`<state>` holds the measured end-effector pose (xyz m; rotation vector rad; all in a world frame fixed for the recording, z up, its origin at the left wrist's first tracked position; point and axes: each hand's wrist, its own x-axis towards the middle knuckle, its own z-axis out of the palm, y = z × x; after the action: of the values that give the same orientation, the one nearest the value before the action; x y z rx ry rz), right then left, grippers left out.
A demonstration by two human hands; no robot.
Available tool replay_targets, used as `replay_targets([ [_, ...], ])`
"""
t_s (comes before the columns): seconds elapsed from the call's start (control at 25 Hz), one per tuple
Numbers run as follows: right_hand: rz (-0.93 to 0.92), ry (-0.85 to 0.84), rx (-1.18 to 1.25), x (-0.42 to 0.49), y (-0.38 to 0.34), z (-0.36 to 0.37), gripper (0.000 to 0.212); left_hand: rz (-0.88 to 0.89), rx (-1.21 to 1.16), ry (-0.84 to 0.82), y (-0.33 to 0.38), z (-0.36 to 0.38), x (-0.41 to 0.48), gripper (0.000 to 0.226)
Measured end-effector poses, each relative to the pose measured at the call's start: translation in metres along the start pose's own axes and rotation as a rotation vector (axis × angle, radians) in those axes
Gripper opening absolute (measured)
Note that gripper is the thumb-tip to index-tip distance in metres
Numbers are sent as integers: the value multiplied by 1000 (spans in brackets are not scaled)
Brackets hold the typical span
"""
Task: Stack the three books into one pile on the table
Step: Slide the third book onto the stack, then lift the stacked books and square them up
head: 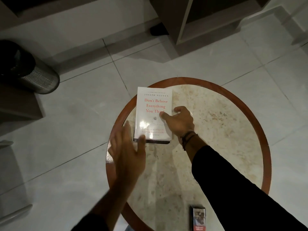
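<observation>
A white book with red title lettering (150, 114) lies face up on top of a pile at the left part of the round table (216, 130). A dark book edge (158, 141) shows under it at the near side; how many books lie beneath is hidden. My right hand (180, 120) rests at the pile's right edge, thumb on the white cover and fingers curled at the side. My left hand (126, 150) is blurred, fingers spread, hovering at the pile's near left corner, holding nothing.
The table has a marble top and a red-brown wooden rim (265, 134). A small printed box (198, 217) lies at its near edge. A perforated metal bin (33, 77) stands on the tiled floor at the left. Furniture bases stand beyond the table.
</observation>
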<state>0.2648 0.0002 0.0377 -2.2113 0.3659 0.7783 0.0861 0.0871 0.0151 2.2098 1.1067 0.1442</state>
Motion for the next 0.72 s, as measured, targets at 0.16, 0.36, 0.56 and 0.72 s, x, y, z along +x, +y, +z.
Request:
replay_targets([
  [0.16,-54,19,-159,-4,-8,15,67,-246,3,-312,57,12,78,68],
  [0.36,-85,15,-193,-3,-6,18,66,-336,-261,-415,58,4,101,50],
  [0.56,-239,-135,287,-13,10,-8,66,-87,-584,-573,48,-39,106,54],
  [0.72,-651,-124,402,-33,22,-20,45,170,-669,-438,36,-46,82,52],
])
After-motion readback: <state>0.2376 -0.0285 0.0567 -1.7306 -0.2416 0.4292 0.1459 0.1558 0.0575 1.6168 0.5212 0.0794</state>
